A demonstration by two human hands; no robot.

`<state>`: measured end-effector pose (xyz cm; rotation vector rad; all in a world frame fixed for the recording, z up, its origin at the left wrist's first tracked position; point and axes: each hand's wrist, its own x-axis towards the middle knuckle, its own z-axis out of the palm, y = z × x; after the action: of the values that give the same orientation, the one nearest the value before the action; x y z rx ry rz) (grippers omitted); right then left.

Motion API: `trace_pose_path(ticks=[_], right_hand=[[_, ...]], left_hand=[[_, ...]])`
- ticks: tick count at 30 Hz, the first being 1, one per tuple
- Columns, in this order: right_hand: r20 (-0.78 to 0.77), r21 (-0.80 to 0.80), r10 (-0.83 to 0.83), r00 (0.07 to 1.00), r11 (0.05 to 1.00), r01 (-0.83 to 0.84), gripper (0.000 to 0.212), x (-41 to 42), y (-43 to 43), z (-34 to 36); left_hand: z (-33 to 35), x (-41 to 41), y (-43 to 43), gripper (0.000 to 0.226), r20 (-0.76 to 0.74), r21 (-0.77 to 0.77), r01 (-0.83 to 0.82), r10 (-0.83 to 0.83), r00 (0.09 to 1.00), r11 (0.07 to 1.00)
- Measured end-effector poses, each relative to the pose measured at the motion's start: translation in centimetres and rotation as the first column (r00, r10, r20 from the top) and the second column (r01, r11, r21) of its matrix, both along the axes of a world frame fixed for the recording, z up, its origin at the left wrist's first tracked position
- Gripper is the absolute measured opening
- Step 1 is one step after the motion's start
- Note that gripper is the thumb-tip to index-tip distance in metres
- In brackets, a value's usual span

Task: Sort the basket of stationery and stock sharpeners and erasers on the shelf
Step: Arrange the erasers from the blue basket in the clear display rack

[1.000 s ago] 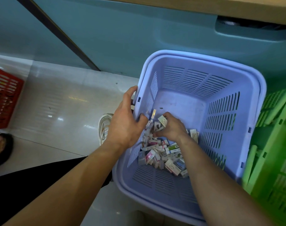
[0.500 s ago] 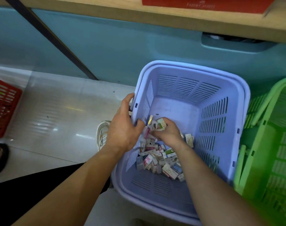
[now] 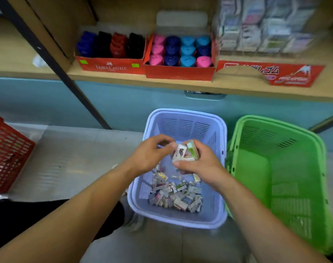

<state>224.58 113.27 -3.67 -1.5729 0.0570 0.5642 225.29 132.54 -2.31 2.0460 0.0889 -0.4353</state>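
- Lavender plastic: the lavender basket (image 3: 184,111) sits on the floor just below the shelf (image 3: 124,80). A loose pile (image 3: 176,195) of small printed packs lies against its near wall.
- Head view, hands: the right hand (image 3: 201,167) is curled round a handful of eraser packs (image 3: 185,151), thumb underneath and fingers wrapped over the far side. It holds them above the basket, clear of the pile.
- The left hand (image 3: 150,154) has its fingers bent in and appears to pinch the left edge of the same handful. Blur hides the exact contact.
- The packs in the handful stand roughly on end, long axes pointing up and slightly away from the person.
- Head view, the deciding relation: the red display tray (image 3: 294,76), with stacked packs (image 3: 266,29) of the same kind behind its front lip, lies up, forward and to the right of the hands. The right hand is nearer and carries most of the load, so it is probably the one to reach.
- Directly above the hands are a Faber-Castell carton (image 3: 110,54) and a second red carton (image 3: 180,54) of pink and blue pieces, probably sharpeners.
- A green basket (image 3: 256,179) touches the lavender one on the right, and a red basket (image 3: 8,154) stands well apart on the left.
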Motion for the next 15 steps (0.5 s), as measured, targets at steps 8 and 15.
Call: trace_pose_path(ticks=[8, 15], right_hand=[[0.158, 0.076, 0.061, 0.986, 0.994, -0.074, 0.047, -1.1, -3.4, 10.1], [0.124, 0.091, -0.015, 0.992, 0.996, 0.004, 0.063, -0.3, -4.6, 11.3]], left_hand=[[10.2, -2.5, -3.6, 0.015, -0.110, -0.352, -0.039, 0.000, 0.994, 0.935], [11.4, -2.6, -5.2, 0.010, -0.183, -0.427, -0.117, 0.041, 0.982, 0.896]])
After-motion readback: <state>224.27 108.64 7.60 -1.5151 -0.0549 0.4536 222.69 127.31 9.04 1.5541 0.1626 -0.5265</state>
